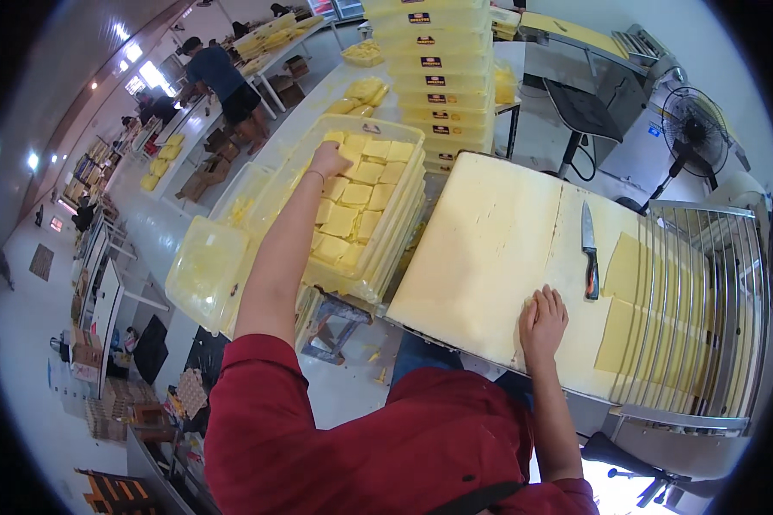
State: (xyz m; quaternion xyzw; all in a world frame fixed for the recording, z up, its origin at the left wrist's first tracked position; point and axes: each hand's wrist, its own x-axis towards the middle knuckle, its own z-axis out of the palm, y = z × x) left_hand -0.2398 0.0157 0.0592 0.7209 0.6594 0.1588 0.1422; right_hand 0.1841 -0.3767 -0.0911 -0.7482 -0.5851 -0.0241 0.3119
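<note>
Looks well along, at a guess: shows flat yellow dough-like squares (355,194) laid side by side in rows over most of the clear plastic tub (404,134), left of the cream worktop (489,232) and on top of more tubs (405,236). Can't tell how many layers lie beneath. Probably not finished: shows at least two broad yellow sheets (612,339) on the right of the worktop, partly under a steel bar rack (683,418). Can't tell through the bars whether cut or whole.

Reaches left hand (328,160) in over the far left of the tub, down at the squares, with thumb toward the right. Can't tell how far open the fingers are or whether any square is pinched; hides the tips. Rests right hand (543,322) on the worktop near the front edge, fingers loosely bent, closed on nothing visible. Note knife (589,251) on the worktop, just beyond and right of that hand, untouched, blade pointing away.
</note>
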